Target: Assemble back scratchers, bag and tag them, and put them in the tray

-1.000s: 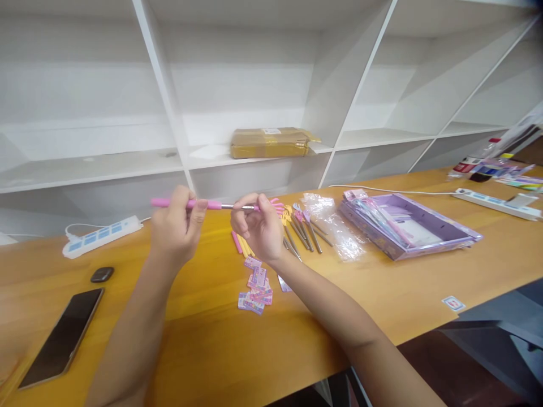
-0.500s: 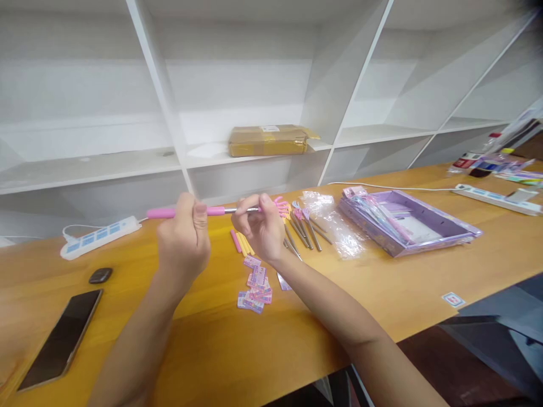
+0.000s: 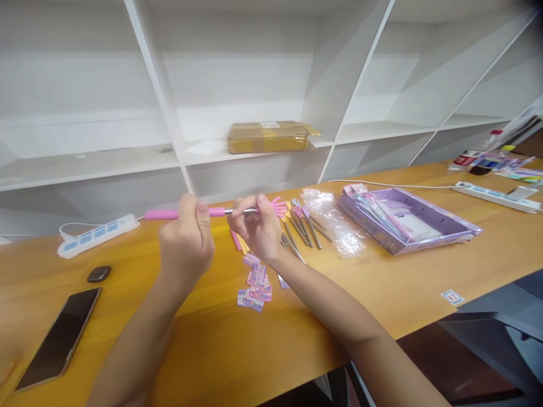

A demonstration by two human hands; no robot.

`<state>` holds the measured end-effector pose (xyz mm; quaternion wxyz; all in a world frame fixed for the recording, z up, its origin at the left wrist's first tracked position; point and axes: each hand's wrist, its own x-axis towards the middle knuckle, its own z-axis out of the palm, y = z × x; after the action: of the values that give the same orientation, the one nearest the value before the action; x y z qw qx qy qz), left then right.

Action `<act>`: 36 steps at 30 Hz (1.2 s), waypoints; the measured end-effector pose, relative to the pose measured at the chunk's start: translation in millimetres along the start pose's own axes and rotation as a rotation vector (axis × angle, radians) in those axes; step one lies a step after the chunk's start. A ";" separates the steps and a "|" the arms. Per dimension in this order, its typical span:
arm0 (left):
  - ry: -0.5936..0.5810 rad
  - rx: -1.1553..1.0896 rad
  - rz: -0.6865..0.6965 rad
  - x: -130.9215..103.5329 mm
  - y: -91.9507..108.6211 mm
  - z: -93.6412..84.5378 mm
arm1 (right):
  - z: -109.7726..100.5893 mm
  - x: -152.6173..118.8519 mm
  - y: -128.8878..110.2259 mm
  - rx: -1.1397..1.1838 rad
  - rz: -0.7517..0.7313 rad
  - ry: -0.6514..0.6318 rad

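Observation:
My left hand (image 3: 186, 240) is closed in a fist around the pink handle of a back scratcher (image 3: 161, 214), held level above the table. Its bare metal rod runs right from the handle into my right hand (image 3: 257, 223), which pinches it just below the pink claw-shaped head. Behind my right wrist lie several more back scratchers (image 3: 306, 229) with metal rods and pink, yellow and purple heads. Loose pink and yellow handle sleeves (image 3: 240, 242) lie beneath the right hand, partly hidden by it. Small printed cards (image 3: 255, 291) are scattered nearer to me.
A purple open box (image 3: 441, 237) holding packaged items stands on the right, beside clear plastic wrapping (image 3: 339, 226). Left are a power strip (image 3: 99, 234), a small black object (image 3: 99, 274) and a phone (image 3: 59, 339). A cardboard box (image 3: 269, 137) sits on the shelf; bottles (image 3: 479, 161) stand far right.
Both hands keep their grips on the back scratcher, with the handle shifted very slightly left. The view has tilted a little; the things on the table lie as before.

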<state>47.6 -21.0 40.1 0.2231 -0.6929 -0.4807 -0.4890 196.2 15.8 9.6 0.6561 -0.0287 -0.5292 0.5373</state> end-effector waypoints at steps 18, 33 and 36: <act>-0.449 -0.190 -0.175 22.8 -12.6 -12.8 | -8.6 11.6 -19.9 -0.190 0.076 -0.070; -0.374 0.181 0.207 10.3 2.0 -37.5 | -22.7 22.3 -22.6 -0.349 0.192 0.003; -0.371 0.109 0.232 12.7 0.4 -16.3 | -23.2 22.0 -17.0 -0.257 0.211 -0.016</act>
<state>41.1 -28.2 58.4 0.2229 -0.8085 -0.4561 -0.2977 221.5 37.2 24.3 0.5827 -0.1633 -0.5929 0.5313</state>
